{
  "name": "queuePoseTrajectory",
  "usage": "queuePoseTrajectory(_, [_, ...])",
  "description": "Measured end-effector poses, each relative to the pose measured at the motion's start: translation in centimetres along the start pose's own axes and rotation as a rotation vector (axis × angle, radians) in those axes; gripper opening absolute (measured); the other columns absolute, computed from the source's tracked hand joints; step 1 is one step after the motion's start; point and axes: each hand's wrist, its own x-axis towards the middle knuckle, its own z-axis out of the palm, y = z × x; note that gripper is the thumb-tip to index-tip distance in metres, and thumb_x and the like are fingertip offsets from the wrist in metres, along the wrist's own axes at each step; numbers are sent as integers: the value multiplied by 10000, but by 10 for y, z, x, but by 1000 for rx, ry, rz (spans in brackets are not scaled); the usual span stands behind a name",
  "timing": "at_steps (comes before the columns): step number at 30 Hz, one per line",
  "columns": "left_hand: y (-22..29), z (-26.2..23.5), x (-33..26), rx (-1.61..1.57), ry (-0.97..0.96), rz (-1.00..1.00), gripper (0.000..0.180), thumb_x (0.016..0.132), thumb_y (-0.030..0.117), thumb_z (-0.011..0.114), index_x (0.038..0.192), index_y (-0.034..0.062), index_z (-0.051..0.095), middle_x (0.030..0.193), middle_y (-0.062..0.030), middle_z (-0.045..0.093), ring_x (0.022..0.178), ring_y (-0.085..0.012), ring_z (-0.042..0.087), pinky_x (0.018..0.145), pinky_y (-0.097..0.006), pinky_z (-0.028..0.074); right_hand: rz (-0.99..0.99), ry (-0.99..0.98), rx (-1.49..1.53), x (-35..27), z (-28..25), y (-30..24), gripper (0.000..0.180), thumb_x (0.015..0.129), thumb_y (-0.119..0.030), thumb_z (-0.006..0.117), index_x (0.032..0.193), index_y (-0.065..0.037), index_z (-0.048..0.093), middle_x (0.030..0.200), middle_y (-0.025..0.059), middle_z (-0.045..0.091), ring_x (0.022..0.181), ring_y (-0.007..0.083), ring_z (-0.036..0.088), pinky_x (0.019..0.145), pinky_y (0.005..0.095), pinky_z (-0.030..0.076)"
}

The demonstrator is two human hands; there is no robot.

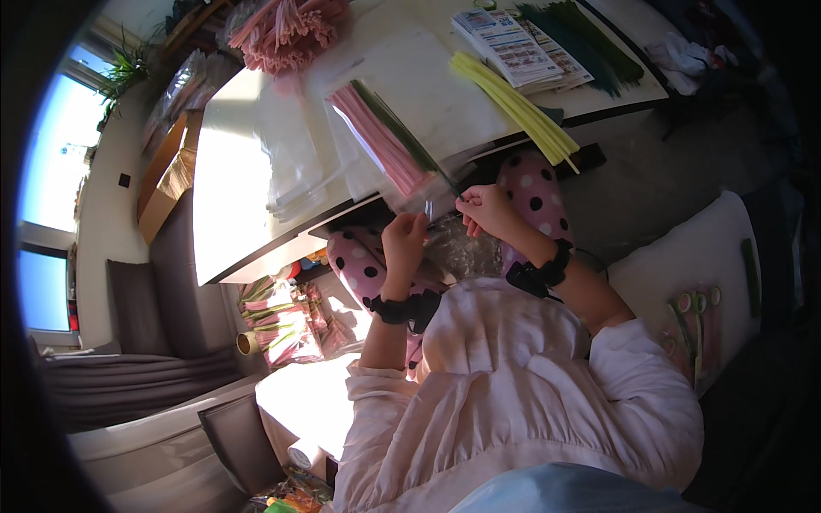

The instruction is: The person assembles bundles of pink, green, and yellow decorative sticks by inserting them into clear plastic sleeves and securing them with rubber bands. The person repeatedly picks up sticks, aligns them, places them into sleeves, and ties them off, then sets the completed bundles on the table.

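A clear plastic bag [418, 203] with a bundle of fuzzy pink stems [376, 141] and dark green stems [395, 126] lies at the table's near edge, its mouth toward me. My left hand [404, 242] is closed in a pinch at the near end of this bag, beside the pink stems. With thumb and fingers pressed together, my right hand [486, 212] grips the near end of the dark green stems, which stick out past the pink ones. Both hands are above my lap, close together.
Yellow stems [517, 107] overhang the table's near edge on the right. Behind them lie printed sheets [509, 51] and more dark green stems [590, 47]. Flat clear bags [291, 162] and a large pink bundle [286, 36] are to the left. Filled packs [286, 321] lie below left.
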Motion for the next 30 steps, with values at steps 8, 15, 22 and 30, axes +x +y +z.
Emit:
queuePoseTrajectory(8, [4, -4, 1, -65, 2, 10, 202, 867, 183, 612, 817, -11, 633, 628, -27, 599, 549, -70, 526, 510, -211, 399, -586, 500, -1040, 24, 11, -7, 195, 813, -243, 652, 775, -60, 595, 587, 79, 585, 533, 287, 594, 474, 376, 459])
queuePoseTrajectory(15, [6, -17, -15, -359, -3, -219, 195, 859, 183, 633, 957, 17, 666, 676, 6, 590, 524, -31, 472, 446, -172, 332, -860, 21, -810, 11, 28, -15, 163, 783, -200, 659, 844, -76, 575, 801, 73, 613, 694, 282, 618, 591, 368, 486])
queuePoseTrajectory(22, [-3, -14, -20, -520, -39, -250, 201, 862, 107, 600, 1024, -2, 650, 643, 17, 536, 494, -37, 421, 439, -180, 319, -807, -185, -835, 19, 34, -18, 150, 777, -179, 654, 865, -79, 587, 809, 81, 609, 722, 294, 616, 634, 383, 488])
queuePoseTrajectory(30, [-4, -16, -18, -576, -94, -218, 169, 850, 72, 569, 980, -6, 646, 640, 11, 518, 492, -48, 425, 439, -189, 319, -779, -179, -848, 18, 36, -21, 144, 781, -190, 651, 847, -82, 582, 771, 94, 616, 722, 304, 616, 633, 395, 487])
